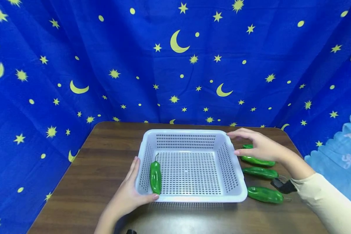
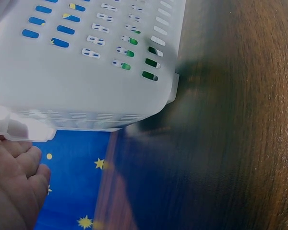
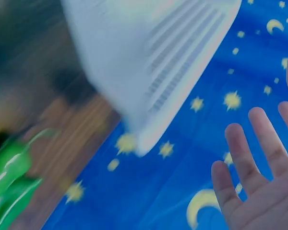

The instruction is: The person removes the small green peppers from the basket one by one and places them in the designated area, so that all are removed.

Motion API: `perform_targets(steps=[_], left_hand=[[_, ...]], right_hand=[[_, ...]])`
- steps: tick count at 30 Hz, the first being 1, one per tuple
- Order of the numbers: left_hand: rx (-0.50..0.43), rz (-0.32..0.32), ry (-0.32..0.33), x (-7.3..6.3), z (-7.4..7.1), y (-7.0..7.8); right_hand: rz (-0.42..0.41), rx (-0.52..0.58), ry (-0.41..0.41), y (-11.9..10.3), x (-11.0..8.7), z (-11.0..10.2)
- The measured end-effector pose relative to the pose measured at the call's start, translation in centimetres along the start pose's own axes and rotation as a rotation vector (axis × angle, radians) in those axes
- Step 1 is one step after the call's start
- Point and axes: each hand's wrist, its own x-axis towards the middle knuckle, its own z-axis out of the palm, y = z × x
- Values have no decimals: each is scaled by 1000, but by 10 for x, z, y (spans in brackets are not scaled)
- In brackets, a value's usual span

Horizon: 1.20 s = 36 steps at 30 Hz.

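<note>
A white plastic basket (image 1: 190, 198) with slotted walls stands on the table. One long green pepper (image 1: 155, 177) lies inside it, along the left wall, stem toward the back. My left hand (image 1: 130, 191) holds the basket at its front left corner, thumb over the front rim and fingers along the left side. In the left wrist view, curled fingers (image 2: 20, 165) show just under the rim. My right hand (image 1: 258, 146) is at the basket's right rim, toward the back, with fingers spread; the right wrist view shows them extended, nothing between them.
Several more green peppers (image 1: 265, 195) lie on the wooden table (image 1: 105, 162) right of the basket, some partly under my right hand. A blue curtain (image 1: 146, 65) with moons and stars hangs behind the table. Light blue fabric (image 1: 339, 162) shows at the far right.
</note>
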Motion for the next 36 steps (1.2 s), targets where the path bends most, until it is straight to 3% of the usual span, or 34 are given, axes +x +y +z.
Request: perform_targets(steps=[6,16,22,31,36], left_hand=[[-3,-2,-9,0,-1,0],[-2,-10,-11,0,0,2],[-1,-11,-10,0,-1,3],[4,-6,-13,2,-1,3],[-1,-9,-12,0,0,3]], right_hand=[[-11,82,-57,-32,54,20],[-93,267,-115,-54,100,58],[-100,302,-173,-67,119,85],[-97,167,-312,-86,126,131],[-81,130,-334,-92,126,151]])
